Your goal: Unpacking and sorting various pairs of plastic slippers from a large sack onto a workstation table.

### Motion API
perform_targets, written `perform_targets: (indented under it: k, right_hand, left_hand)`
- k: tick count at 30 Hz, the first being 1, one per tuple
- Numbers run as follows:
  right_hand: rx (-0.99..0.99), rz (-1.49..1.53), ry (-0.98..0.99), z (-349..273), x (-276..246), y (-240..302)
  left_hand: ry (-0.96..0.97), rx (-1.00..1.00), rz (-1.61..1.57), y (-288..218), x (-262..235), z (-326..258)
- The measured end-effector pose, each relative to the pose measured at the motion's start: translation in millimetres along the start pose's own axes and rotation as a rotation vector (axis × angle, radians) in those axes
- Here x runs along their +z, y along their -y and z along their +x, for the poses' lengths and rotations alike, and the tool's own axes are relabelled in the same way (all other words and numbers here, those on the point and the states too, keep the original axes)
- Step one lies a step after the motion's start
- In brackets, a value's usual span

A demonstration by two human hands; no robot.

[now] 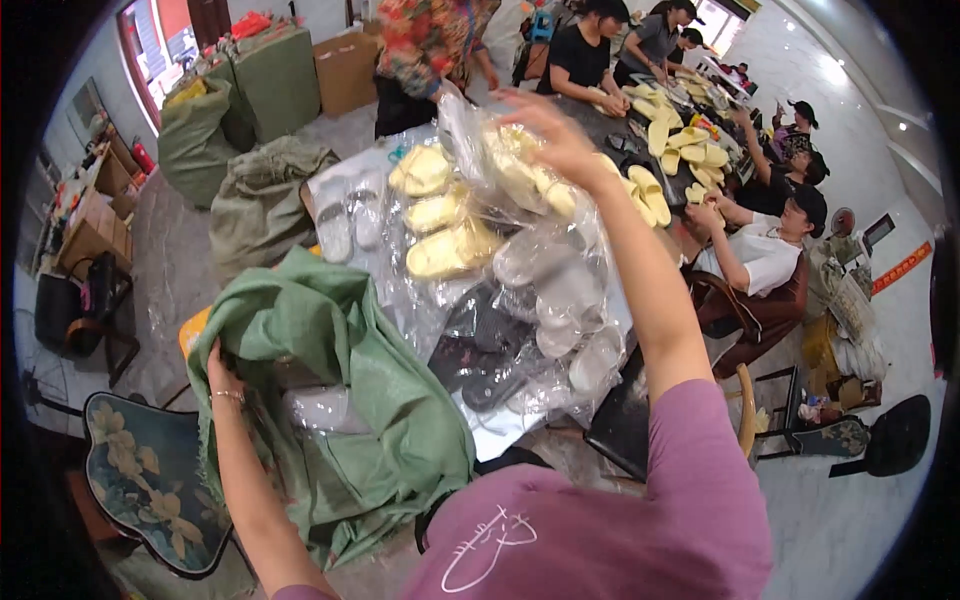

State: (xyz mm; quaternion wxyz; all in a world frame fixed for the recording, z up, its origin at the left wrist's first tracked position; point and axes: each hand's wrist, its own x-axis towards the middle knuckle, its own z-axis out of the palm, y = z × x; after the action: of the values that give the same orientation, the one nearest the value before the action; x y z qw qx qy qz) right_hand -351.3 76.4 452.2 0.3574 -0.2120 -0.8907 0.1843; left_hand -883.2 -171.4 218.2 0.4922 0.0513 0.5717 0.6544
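My left hand (pixel 223 378) holds the rim of a green woven sack (pixel 385 425) at lower left, its fingertips partly hidden by the fabric. Inside the sack lies a clear-wrapped pale package (pixel 325 410). Over the far side of the table, my right hand (pixel 548 135) is slightly blurred, its fingers stretched out near bagged yellow slippers (pixel 520 165). Clear plastic bags of yellow slippers (pixel 455 250), grey slippers (pixel 350 215), light beige slippers (pixel 575 290) and black slippers (pixel 485 325) cover the white tabletop (pixel 490 428).
Across the table, a person in a floral top (pixel 430 50) has a hand at the bags. Several people sit along a long table with loose yellow slippers (pixel 690 150). Stuffed green sacks (pixel 275 85) and a cardboard box (pixel 345 72) stand behind. A floral-backed chair (pixel 150 480) is at my left.
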Motion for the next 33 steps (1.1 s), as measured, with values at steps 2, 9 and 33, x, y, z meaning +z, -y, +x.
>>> perform_targets:
  k: [2, 9, 33]
  right_hand:
    - [0.269, 0.001, -0.611, -83.6, -38.0, -52.4]
    - [1.502, -0.199, -0.531, -481.9, 130.8, -130.0]
    - [1.392, 0.056, -0.956, -471.7, 98.1, -131.8]
  left_hand:
    - [0.042, -0.015, -0.014, -2.7, -14.5, 0.7]
    - [-0.006, -0.032, 0.047, 15.2, -14.8, -1.4]
    - [-0.061, -0.092, 0.077, 19.4, -24.8, 28.9]
